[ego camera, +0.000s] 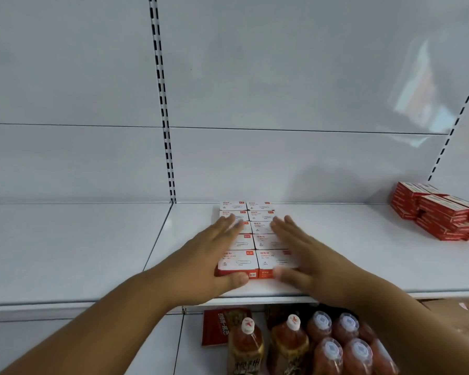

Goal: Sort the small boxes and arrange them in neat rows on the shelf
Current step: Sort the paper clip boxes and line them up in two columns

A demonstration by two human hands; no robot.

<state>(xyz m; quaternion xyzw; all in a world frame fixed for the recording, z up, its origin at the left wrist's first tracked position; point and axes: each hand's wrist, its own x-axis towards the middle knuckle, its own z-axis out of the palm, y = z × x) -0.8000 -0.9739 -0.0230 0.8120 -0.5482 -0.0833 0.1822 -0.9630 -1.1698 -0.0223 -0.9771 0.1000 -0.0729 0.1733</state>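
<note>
Both hands are lying flat with fingers straight and together, gripping nothing. The left hand (209, 255) is pressing along the left flank of the block of small boxes (255, 239), and the right hand (298, 255) is pressing along the right flank, so the block is sitting squarely between the two sets of fingers. Each thumb is curling round to the red front face of the nearest box, and the fingertips are reaching about as far as the third box back.

The block is running two boxes wide and five deep, its long axis pointing away from the fingers toward the back panel (282, 163), with the last pair sitting just short of it or touching it; I cannot tell which. Neither hand is nearer; they are bracketing it evenly. The step looks like squaring the two rows by squeezing inward.

Well out to the right of the right fingers, on the same shelf (363, 253), a loose heap of red boxes (439, 212) is waiting, probably the next to sort. Any reach there favours the right hand. Below the shelf edge, bottles (290, 345) are standing.
</note>
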